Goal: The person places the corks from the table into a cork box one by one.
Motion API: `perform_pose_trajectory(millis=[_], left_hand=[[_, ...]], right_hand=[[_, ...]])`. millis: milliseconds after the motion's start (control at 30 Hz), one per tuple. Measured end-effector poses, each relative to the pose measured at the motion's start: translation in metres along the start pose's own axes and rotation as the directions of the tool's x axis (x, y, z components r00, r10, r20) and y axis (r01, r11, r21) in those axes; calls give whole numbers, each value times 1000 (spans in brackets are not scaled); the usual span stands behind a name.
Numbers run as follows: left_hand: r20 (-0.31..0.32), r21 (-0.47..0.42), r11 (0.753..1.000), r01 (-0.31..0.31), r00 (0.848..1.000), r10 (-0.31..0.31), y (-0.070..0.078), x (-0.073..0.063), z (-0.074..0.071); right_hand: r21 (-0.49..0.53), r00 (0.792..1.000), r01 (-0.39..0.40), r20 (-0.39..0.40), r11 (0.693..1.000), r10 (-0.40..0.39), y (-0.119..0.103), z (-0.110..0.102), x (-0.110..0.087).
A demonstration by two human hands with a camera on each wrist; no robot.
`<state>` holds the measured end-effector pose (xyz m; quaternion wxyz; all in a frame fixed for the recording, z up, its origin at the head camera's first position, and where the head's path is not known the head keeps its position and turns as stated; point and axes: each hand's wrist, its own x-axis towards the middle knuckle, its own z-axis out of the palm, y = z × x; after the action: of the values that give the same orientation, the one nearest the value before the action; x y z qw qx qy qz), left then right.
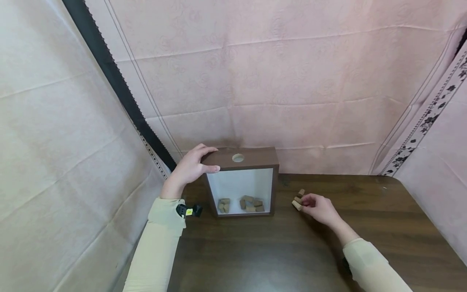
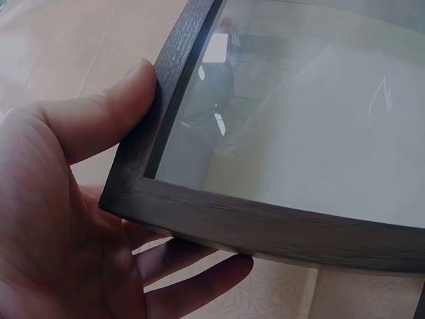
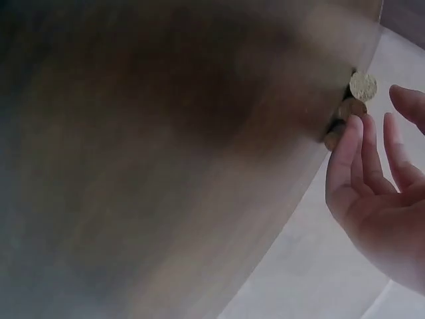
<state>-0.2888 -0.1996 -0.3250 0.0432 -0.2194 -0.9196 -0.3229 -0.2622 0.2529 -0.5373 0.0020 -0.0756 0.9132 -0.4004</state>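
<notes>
A brown shadow box (image 1: pixel 240 174) with a clear front and a round hole (image 1: pixel 238 157) in its top stands upright on the table. Inside, several wine corks (image 1: pixel 251 205) lie at the bottom. My left hand (image 1: pixel 191 162) grips its upper left corner; in the left wrist view the thumb lies along the frame (image 2: pixel 265 222) and the fingers reach past the edge. To the right of the box, three loose corks (image 1: pixel 297 205) lie in a row. My right hand (image 1: pixel 321 209) is at these corks, and in the right wrist view the thumb stands apart from the nearest cork (image 3: pixel 363 86).
The dark wooden table (image 1: pixel 255 251) runs up to a pale cloth wall (image 1: pixel 292 101) behind the box. More cloth hangs at the left (image 1: pixel 65 162) and right sides. A black wrist strap (image 1: pixel 189 211) is on the left wrist.
</notes>
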Motion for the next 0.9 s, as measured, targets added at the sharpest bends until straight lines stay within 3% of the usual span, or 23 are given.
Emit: perform_pose_trajectory(millis=[700, 900], left_hand=[[-9, 4, 1000, -4, 1000, 4, 0, 0, 0], [-5, -1, 1000, 1, 1000, -1, 0, 0, 0]], right_hand=[[-94, 998, -53, 13, 994, 55, -9, 10, 3], [-119, 999, -38, 9, 992, 39, -13, 12, 4]])
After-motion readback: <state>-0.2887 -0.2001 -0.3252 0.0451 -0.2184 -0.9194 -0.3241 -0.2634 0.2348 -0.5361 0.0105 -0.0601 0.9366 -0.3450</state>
